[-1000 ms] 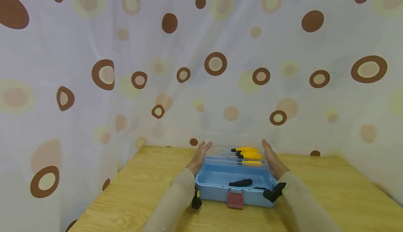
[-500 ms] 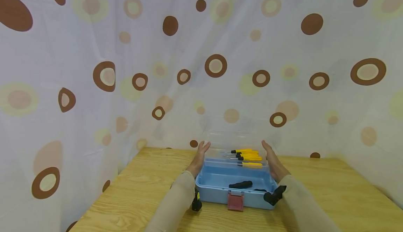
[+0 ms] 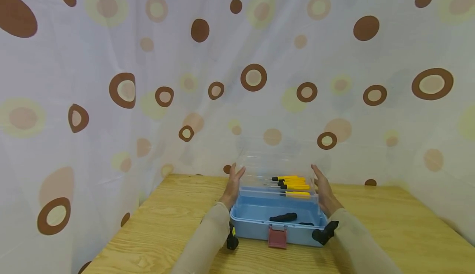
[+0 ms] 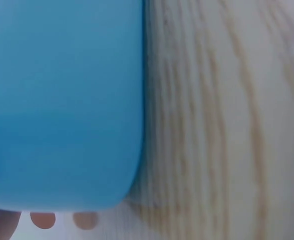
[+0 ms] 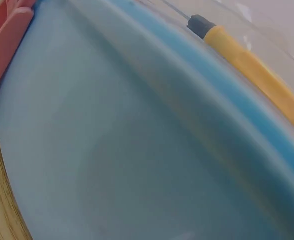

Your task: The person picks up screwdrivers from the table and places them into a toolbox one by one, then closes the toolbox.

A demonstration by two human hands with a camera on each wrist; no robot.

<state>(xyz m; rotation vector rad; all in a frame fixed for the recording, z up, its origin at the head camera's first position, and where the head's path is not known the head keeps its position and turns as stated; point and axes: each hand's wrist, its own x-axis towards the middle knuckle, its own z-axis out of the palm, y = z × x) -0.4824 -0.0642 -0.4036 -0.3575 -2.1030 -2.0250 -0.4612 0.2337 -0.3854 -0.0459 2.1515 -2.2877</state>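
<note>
A blue toolbox (image 3: 252,232) with a dull red latch (image 3: 277,238) stands on the wooden table before me. Over its rear part, several yellow-handled screwdrivers (image 3: 296,186) lie in a clear plastic tray (image 3: 256,194). Inside the box is a black-handled tool (image 3: 283,217), with another dark piece partly hidden beside it. My left hand (image 3: 231,188) is at the box's left side, fingers straight and spread. On the right side my right hand (image 3: 325,192) stands with straight fingers beside the tray's end. Whether either hand touches the plastic cannot be told. The left wrist view shows the blue box wall (image 4: 61,100).
A faint clear lid (image 3: 274,162) rises behind the screwdrivers. The wooden table (image 3: 178,208) extends to both sides. A white curtain (image 3: 237,113) with brown circles hangs right behind it. Black devices (image 3: 231,240) sit at both wrists.
My left fingers have spread apart and lifted a little. The right hand has shifted slightly to the right, with its fingers separating. The toolbox and screwdrivers stay in place.
</note>
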